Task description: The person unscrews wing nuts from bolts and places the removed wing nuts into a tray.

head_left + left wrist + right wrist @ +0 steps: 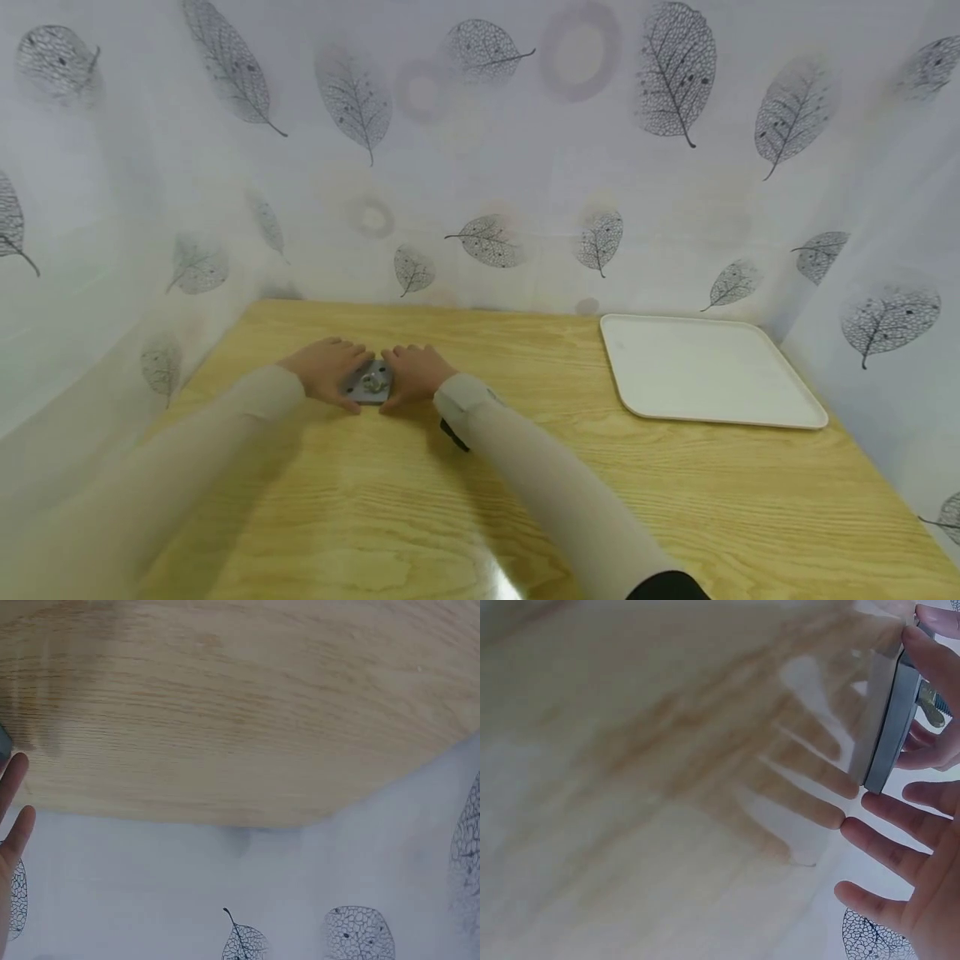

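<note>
A small grey metal plate [367, 395] with dark holes lies flat on the wooden table, left of centre in the head view. On its top sits a brass-coloured wing nut [372, 382], also visible as a wing nut [932, 706] on a threaded stud in the right wrist view. My left hand [327, 372] holds the plate's left side, thumb at the near edge. The right side is held by my right hand [417, 375], its thumb likewise near. In the left wrist view only two fingers [16, 829] and a corner of the plate [4, 744] show.
A white rectangular tray [712, 367] lies at the table's back right. The wood-grain table [480, 492] reflects light near its front. Leaf-printed white curtain [495, 167] stands behind the table and along both sides.
</note>
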{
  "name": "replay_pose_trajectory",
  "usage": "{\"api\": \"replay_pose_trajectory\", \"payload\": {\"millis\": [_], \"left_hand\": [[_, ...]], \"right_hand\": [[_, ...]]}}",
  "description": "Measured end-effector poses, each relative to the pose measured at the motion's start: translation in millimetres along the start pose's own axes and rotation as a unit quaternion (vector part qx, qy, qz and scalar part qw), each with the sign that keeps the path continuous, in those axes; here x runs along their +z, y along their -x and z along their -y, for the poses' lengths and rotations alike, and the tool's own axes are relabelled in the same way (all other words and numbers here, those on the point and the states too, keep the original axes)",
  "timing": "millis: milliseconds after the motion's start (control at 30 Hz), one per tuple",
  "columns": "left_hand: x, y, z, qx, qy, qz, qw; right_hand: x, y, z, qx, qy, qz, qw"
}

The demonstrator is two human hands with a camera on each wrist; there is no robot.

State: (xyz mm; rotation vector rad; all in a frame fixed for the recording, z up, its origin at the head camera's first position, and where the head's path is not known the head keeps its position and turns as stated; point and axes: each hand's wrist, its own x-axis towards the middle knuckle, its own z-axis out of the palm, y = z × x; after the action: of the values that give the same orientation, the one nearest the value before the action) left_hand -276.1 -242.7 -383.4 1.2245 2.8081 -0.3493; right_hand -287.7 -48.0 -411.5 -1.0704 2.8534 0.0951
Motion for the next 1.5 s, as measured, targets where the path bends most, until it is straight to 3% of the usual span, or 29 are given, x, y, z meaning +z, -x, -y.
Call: {"api": "replay_pose_trajectory", "payload": {"millis": [133, 433, 700, 1167, 1500], "left_hand": [[-2.1, -4.1, 0.5, 0.013, -0.017, 0.006, 0.9997], [-9.1, -3.4, -2.3, 0.008, -0.016, 0.029, 0.9994], [-8.9, 3.3, -8.1, -0.01, -0.026, 0.029, 0.9992], [-7.7, 4.7, -13.7, -0.001, -0.021, 0.008, 0.9998], [-8.7, 4.1, -13.2, -0.006, -0.012, 0.011, 0.9998]], "right_hand": [[-1, 0.0, 0, 0.002, 0.0, 0.005, 1.0], [0, -2.7, 0, 0.003, 0.0, 0.013, 0.9999], [2, -1.5, 2, 0.002, 0.014, 0.013, 0.9998], [1, 4.5, 6, 0.005, 0.013, 0.015, 0.9998], [-1, 4.4, 6, 0.004, 0.008, 0.017, 0.9998]]}}
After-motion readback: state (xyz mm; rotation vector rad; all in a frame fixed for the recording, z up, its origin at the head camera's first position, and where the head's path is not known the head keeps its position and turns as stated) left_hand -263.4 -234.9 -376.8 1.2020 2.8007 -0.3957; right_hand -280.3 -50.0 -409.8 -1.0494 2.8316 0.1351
